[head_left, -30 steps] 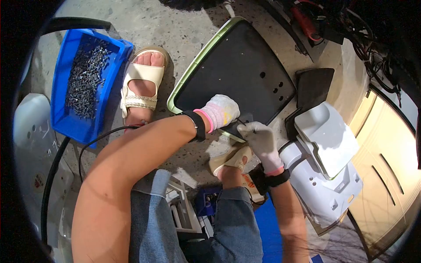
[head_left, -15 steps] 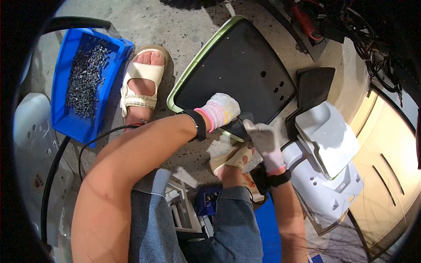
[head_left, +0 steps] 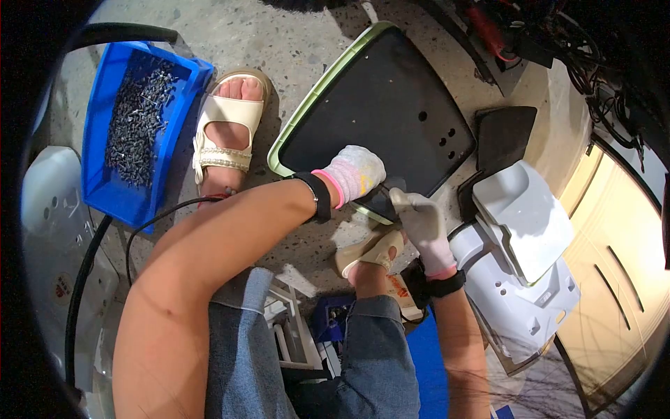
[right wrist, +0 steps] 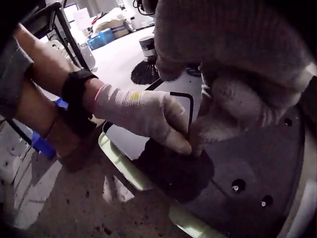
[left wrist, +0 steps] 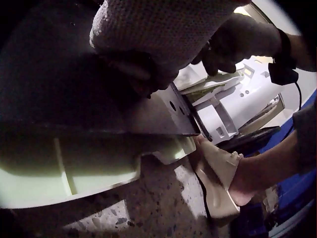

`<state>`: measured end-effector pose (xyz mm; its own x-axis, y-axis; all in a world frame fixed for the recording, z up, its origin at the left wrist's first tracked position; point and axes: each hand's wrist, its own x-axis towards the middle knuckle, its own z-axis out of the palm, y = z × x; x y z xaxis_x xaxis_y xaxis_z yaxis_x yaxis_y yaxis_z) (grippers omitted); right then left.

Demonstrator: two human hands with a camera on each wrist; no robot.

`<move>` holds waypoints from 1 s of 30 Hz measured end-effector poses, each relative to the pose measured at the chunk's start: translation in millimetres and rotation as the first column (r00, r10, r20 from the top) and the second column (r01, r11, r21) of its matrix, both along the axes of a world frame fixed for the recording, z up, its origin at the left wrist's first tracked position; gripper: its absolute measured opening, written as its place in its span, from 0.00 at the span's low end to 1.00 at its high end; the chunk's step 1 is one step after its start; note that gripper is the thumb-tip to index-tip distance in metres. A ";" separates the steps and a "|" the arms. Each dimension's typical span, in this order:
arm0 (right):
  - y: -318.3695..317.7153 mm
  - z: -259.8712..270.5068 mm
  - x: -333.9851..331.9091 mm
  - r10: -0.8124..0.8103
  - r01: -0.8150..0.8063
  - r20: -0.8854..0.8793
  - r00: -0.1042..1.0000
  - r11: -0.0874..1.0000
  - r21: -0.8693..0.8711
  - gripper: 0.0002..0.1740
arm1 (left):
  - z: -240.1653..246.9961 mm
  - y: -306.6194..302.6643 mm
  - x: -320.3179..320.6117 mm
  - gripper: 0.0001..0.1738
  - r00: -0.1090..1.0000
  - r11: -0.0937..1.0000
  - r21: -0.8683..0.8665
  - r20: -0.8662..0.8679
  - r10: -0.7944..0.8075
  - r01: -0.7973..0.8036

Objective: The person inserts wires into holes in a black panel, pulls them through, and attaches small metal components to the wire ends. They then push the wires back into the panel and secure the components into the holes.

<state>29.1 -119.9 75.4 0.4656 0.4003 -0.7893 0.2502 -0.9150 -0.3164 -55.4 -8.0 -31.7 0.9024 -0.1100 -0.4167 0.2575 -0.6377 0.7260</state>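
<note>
Hex key: the black hex key (right wrist: 191, 111) stands upright between my two hands, above the near part of the panel; its short bent end is on top, and its lower end is hidden at my fingertips.
Left hand: my gloved left hand (head_left: 356, 173) is low over the panel, the fingers curled and pinching the hex key near its lower end.
Right hand: my gloved right hand (head_left: 422, 225) is just beside the hex key, at its right; the fingers are bent, but I cannot tell if they pinch it.
Panel: the black panel (head_left: 370, 105), with a pale green rim (head_left: 313, 92) along its left side, lies on the speckled floor (head_left: 300, 31); several round holes are at its right.
Left side: a blue bin (head_left: 155, 204) contains many dark screws (head_left: 139, 126); my sandal (head_left: 223, 140) is between it and the panel.
Right side: a small black plate (head_left: 506, 140) is near the panel, and white plastic covers (head_left: 523, 223) are piled nearer to me.
</note>
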 end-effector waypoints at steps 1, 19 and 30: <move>-6.9 -0.7 4.1 -0.009 0.022 -0.117 0.993 0.994 0.108 0.12 | 0.6 0.2 0.5 0.10 1.000 1.000 -0.002 0.001 -0.002 0.002; -13.2 -2.6 2.2 -0.052 0.064 -0.084 0.995 0.987 0.150 0.16 | -1.0 -0.7 0.0 0.09 1.000 1.000 -0.003 0.001 0.012 -0.012; 8.1 8.7 -1.9 0.118 -0.119 -0.039 0.992 0.993 -0.016 0.11 | -8.5 -5.8 -1.9 0.09 0.993 0.997 0.043 0.102 0.060 -0.064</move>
